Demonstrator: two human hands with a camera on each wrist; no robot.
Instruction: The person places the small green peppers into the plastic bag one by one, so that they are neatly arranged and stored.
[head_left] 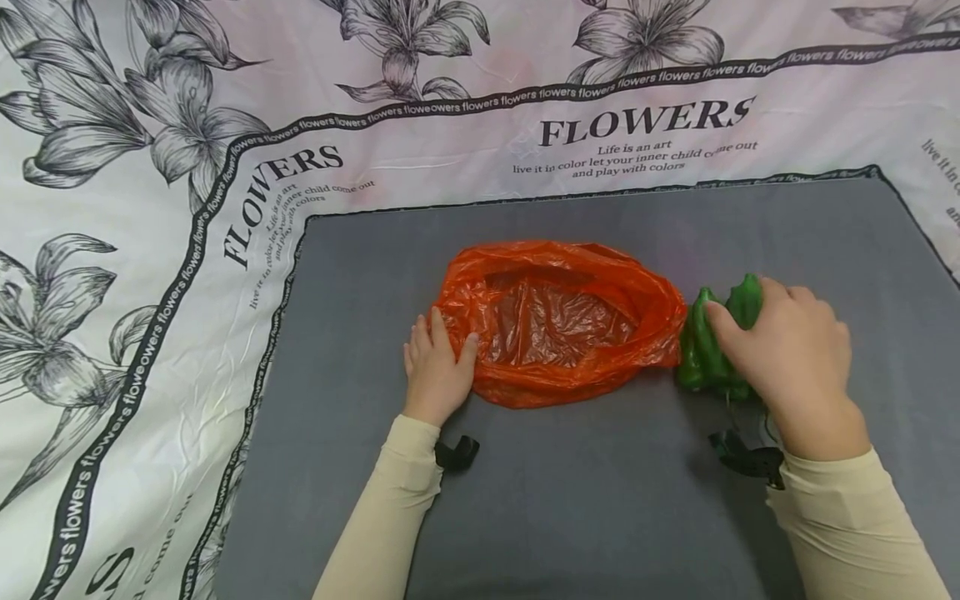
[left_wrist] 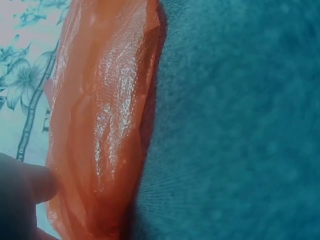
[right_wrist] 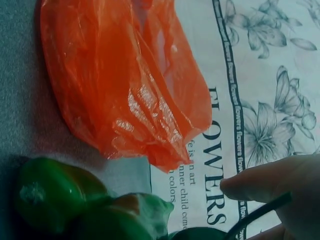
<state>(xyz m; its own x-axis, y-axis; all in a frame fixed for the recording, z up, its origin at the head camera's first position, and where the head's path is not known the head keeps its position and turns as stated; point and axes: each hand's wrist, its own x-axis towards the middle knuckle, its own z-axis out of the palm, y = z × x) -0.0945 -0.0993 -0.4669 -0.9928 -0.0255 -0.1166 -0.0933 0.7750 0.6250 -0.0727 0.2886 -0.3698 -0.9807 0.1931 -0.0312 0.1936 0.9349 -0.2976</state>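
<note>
Just beside the right end of the red plastic bag [head_left: 562, 385], the green peppers [head_left: 696, 358] sit bunched under your right hand [head_left: 802, 358]. You curl that hand round them, thumb across the side nearer the bag and fingers bent round the far side; how tightly you squeeze, you cannot tell from these views. Your right wrist view shows a narrow gap between the peppers and the bag, and a thin green stem [right_wrist: 260, 210] crossing in front of your hand. Your left hand [head_left: 435, 375] presses against the bag's left end with its fingers fairly straight and the thumb spread from them. The bag's wide mouth faces up, its rim crumpled.

Under all this you have a plain grey surface [head_left: 585, 508], bordered on its far, left and right sides by a pale printed cloth [head_left: 442, 162] with black line-drawn flowers [head_left: 408, 37]. Your sleeves [head_left: 382, 508] are cream, with a black piece [head_left: 456, 454] by each wrist.

On the cloth you can read "FLOWERS" in large capitals, with "Life is an art", "live it in color let your inner child come out" and "and play with colors" below. A dark band [head_left: 465, 107] repeats "flowers" in white.
</note>
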